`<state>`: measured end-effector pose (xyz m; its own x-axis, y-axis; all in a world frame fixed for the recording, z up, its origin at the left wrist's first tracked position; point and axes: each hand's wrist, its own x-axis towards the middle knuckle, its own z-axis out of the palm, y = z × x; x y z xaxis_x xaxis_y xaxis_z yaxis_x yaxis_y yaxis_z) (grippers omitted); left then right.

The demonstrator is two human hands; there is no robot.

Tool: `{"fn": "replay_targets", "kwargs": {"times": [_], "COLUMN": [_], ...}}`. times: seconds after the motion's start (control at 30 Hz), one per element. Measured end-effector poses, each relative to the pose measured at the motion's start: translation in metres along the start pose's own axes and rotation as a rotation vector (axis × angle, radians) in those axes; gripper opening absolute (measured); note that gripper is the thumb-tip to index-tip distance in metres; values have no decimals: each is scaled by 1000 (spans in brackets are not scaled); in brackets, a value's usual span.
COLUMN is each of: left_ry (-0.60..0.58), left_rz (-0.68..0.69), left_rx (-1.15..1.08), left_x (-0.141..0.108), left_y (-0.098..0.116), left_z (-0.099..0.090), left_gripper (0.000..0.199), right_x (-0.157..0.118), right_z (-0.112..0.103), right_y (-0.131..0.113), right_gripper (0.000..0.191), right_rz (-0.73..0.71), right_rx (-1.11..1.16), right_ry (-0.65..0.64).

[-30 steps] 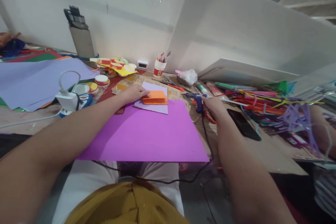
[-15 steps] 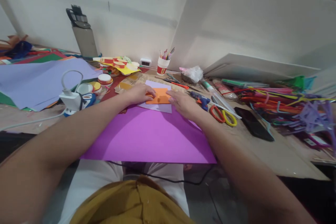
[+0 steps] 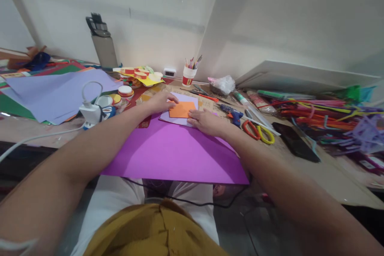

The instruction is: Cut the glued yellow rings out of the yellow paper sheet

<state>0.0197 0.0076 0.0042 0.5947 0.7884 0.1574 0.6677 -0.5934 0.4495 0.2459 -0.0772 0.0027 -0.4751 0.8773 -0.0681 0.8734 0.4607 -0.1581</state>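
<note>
Head camera view shows both bare hands at a small orange piece, which lies on a pale lilac card near the middle of the desk. The card overlaps the far part of a large purple sheet, whose near edge juts out over the person's lap. The left hand comes in from the left, its fingers lightly curled at the piece's left edge; the right hand reaches in from the other side, fingers close together at the lower right corner — whether either hand pinches the piece or only presses on it, I cannot tell. Just beyond the right hand lies a blue glue gun, and beside that are red and yellow scissor handles, with a black phone farther right. Toward the wall, a paper cup of pens and brushes stands upright — a grey bottle stands well to its left.
</note>
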Motion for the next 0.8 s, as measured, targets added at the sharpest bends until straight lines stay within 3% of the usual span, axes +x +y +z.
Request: {"fn": "replay_targets", "kwargs": {"times": [0.1,0.2,0.4,0.57,0.8], "left_ry": [71,-16,-85,-68,-57], "left_rz": [-143,-71,-41,-69,-37], "left_rx": [29,126,181,90,176], "left_x": [1,8,17,16,14], "left_y": [-6,-15,-15,-10,-21], "left_z": [-2,3,9,6,8], "left_gripper": [41,47,58,58,41], "right_x": [12,25,36,33,27], "right_z": [-10,-10,13,14,9], "right_y": [3,6,5,4,12], "right_gripper": [39,40,36,37,32], "right_rz": [110,168,126,128,265], "right_rx": [104,124,60,52,-18], "right_ry": [187,364,134,103,97]}}
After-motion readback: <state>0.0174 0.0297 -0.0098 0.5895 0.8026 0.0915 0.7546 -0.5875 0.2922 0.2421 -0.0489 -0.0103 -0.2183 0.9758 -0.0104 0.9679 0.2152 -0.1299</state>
